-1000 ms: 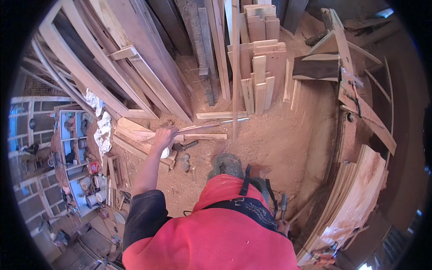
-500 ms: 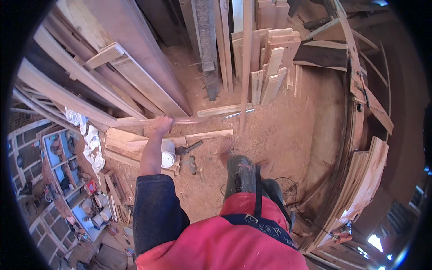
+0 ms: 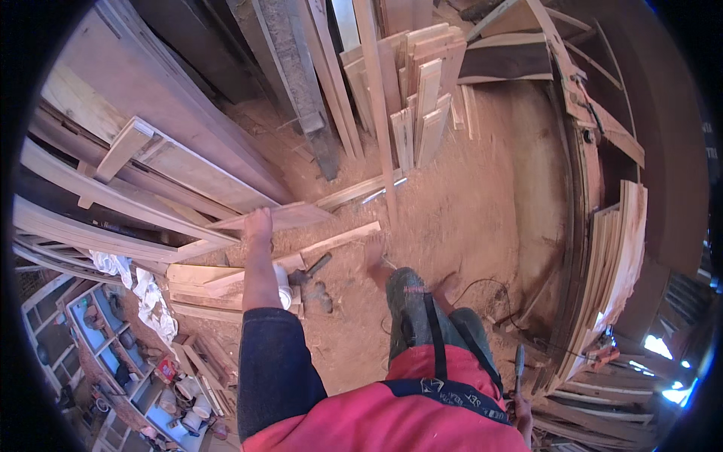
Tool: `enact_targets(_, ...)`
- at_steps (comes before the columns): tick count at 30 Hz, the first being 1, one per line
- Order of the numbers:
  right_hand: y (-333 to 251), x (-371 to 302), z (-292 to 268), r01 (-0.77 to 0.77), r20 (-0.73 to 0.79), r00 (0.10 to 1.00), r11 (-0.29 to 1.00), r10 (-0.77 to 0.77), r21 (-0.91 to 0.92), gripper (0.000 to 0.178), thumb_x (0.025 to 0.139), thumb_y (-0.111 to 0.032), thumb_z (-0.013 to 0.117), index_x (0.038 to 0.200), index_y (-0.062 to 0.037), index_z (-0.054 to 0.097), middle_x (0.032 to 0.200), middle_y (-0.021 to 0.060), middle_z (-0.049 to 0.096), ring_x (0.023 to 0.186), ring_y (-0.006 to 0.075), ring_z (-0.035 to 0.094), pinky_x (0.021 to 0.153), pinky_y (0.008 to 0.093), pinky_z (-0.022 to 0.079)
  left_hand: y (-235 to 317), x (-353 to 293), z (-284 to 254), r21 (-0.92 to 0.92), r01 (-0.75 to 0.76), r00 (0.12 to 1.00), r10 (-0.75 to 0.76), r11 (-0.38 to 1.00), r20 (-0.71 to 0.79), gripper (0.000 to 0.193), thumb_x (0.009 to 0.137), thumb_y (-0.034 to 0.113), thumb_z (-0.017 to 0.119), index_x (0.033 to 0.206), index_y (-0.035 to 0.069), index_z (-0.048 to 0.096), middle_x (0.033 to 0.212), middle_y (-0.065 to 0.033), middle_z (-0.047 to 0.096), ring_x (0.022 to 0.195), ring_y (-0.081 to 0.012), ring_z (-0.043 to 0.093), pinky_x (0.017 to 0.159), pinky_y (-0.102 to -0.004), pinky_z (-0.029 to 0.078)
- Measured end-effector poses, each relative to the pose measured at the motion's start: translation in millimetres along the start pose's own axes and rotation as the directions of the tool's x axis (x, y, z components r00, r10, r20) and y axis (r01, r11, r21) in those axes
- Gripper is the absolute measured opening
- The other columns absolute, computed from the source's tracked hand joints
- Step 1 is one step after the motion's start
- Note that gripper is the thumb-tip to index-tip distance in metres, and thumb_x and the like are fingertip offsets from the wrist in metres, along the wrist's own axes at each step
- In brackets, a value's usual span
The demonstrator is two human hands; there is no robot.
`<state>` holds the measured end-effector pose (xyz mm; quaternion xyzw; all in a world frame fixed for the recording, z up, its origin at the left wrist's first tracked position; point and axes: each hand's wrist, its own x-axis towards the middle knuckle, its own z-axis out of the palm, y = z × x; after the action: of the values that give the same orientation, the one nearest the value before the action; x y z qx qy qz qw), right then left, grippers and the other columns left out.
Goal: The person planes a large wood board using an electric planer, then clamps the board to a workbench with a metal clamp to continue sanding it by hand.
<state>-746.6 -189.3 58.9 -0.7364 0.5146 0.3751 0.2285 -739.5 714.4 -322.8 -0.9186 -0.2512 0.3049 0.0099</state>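
Gripping board (image 3: 295, 216), left hand (image 3: 258, 224) closed; right hand (image 3: 521, 414) curled round slim tool (image 3: 520, 361); strap (image 3: 453, 394) bears lettering.

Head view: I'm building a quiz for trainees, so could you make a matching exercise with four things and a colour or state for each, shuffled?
Column one:
1. left hand
2. cloth
3. shirt
4. trousers

Column two:
A. red
B. dark grey-green
C. gripping a flat wooden board
D. white and crumpled

Right pairs: 1-C, 2-D, 3-A, 4-B.
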Motion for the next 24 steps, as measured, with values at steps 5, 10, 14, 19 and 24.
enact_targets(5, 58, 34, -15, 0.171, 0.008, 0.985, 0.982, -0.171, -0.084, 0.027, 0.092, -0.032, 0.063, 0.111, -0.0141, 0.071, 0.066, 0.0016, 0.062, 0.047, 0.0125, 0.050, 0.043, 0.0299, 0.038, 96, -50, 14, -0.357, 0.291, 0.932, -0.347, 0.888, -0.102, 0.062, 0.092, 0.022, 0.059, 0.148, 0.005, 0.038, 0.125, -0.0268, 0.062, 0.108, -0.0354, 0.067, 0.085, -0.0482, 0.056)
enact_targets(10, 63, 67, 48, 0.175, 0.119, 0.973, 0.967, -0.199, 0.187, 0.033, 0.092, -0.035, 0.064, 0.093, -0.0031, 0.073, 0.068, -0.0006, 0.062, 0.053, 0.0109, 0.054, 0.049, 0.0305, 0.041, 244, -152, 59, -0.795, 0.107, 0.985, 0.047, 0.597, 0.167, 0.056, 0.093, 0.039, 0.063, 0.133, 0.001, 0.056, 0.128, -0.0284, 0.061, 0.117, -0.0417, 0.061, 0.100, -0.0485, 0.047)
enact_targets(14, 89, 60, 92, 0.296, 0.071, 0.948, 0.941, -0.310, 0.162, 0.035, 0.089, -0.035, 0.065, 0.090, -0.0012, 0.074, 0.071, 0.0033, 0.066, 0.055, 0.0128, 0.058, 0.051, 0.0307, 0.045, 333, -203, -2, -0.796, -0.005, 0.925, 0.306, 0.605, 0.227, 0.054, 0.093, 0.041, 0.064, 0.130, 0.003, 0.060, 0.124, -0.0254, 0.064, 0.117, -0.0385, 0.062, 0.099, -0.0451, 0.048)
enact_targets(19, 43, 49, 114, 0.193, 0.034, 0.979, 0.962, -0.203, 0.191, 0.034, 0.085, -0.035, 0.067, 0.091, -0.0017, 0.074, 0.074, 0.0046, 0.070, 0.066, 0.0166, 0.065, 0.061, 0.0338, 0.051, 349, -168, -33, -0.900, -0.240, 0.860, 0.510, 0.364, -0.023, 0.047, 0.090, 0.035, 0.070, 0.118, -0.002, 0.067, 0.101, -0.0197, 0.072, 0.096, -0.0287, 0.071, 0.086, -0.0373, 0.054)
enact_targets(24, 62, 108, 145, 0.136, 0.017, 0.989, 0.948, -0.147, 0.288, 0.035, 0.083, -0.039, 0.068, 0.093, -0.0062, 0.076, 0.075, 0.0089, 0.071, 0.069, 0.0205, 0.068, 0.064, 0.0348, 0.053, 304, -58, -128, -0.470, -0.463, 0.828, 0.556, 0.752, 0.074, 0.044, 0.090, 0.034, 0.068, 0.110, -0.005, 0.071, 0.106, -0.0282, 0.070, 0.104, -0.0399, 0.068, 0.092, -0.0438, 0.052)
